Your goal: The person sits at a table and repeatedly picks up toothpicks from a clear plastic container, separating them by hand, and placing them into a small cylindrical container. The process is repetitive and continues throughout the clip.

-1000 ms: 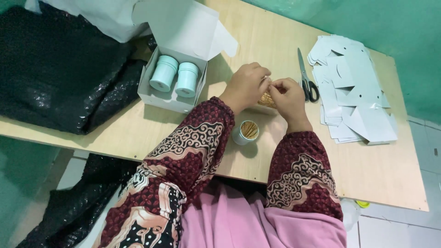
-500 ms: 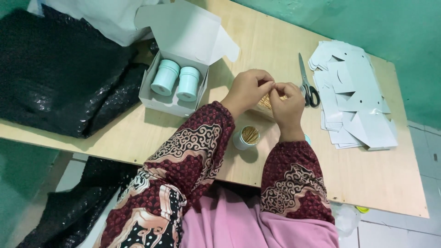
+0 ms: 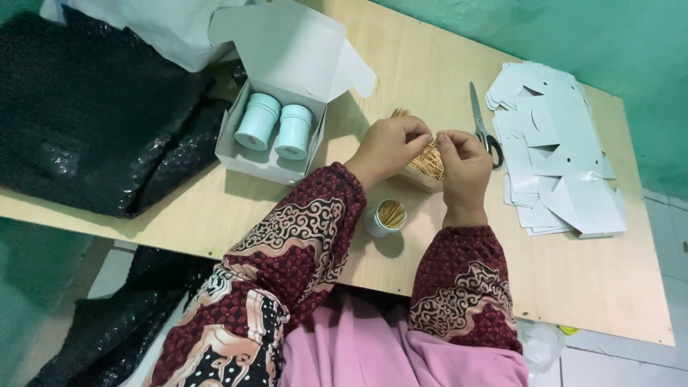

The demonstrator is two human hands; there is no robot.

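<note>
Both hands meet over the wooden table (image 3: 444, 272) — the left hand (image 3: 387, 147) and right hand (image 3: 464, 166) pinch a bundle of toothpicks (image 3: 430, 158) between pressed fingertips, just above a small open canister (image 3: 385, 218) already filled with toothpicks — scissors (image 3: 481, 125) lie just beside

- A light plywood tabletop (image 3: 430, 64) fills the middle of the view, its surface evenly lit.
- A green painted wall (image 3: 573, 36) runs behind its far edge.
- Pale floor tiles (image 3: 666, 229) show at the right.
- Black plastic sheeting (image 3: 86, 115) covers the table's left end and trails to the floor.
</note>
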